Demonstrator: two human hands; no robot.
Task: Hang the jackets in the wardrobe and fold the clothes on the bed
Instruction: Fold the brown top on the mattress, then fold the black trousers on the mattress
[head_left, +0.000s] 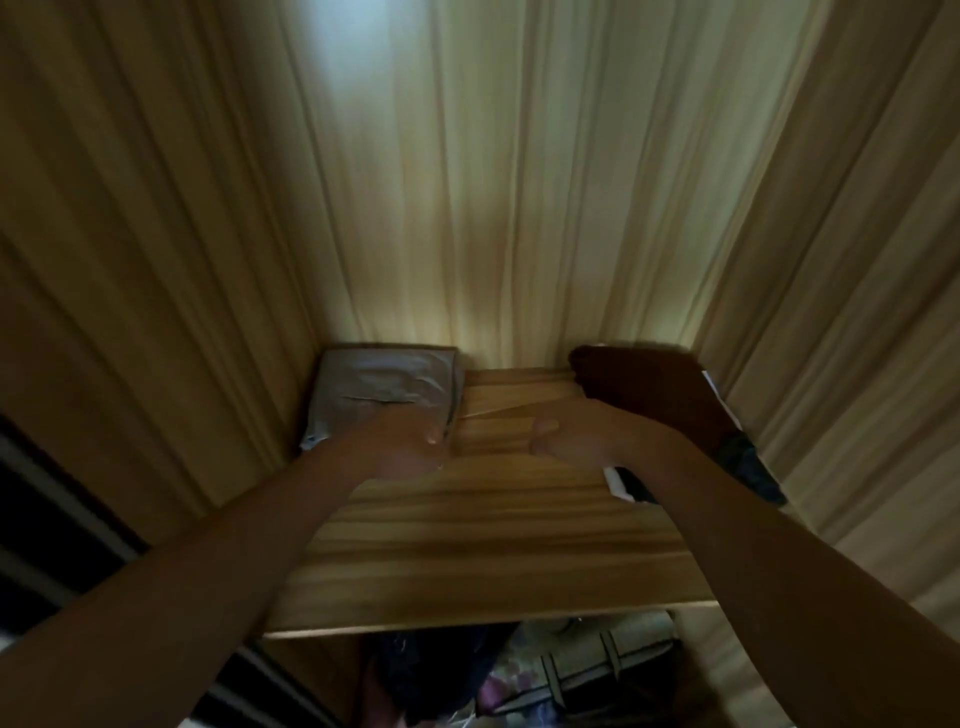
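Packet (382, 395) back-left on wardrobe shelf (493, 545); folded cloth (649, 387) back-right

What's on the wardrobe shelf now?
Grey wrapped packet back left, dark folded cloth back right. The left hand covers the packet's near corner; the right arm hides part of the cloth.

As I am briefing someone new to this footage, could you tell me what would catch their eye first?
A person's left hand and right hand reach in close together over the wooden shelf of a wardrobe. A grey wrapped packet lies at the shelf's back left, and a dark brown folded cloth at its back right.
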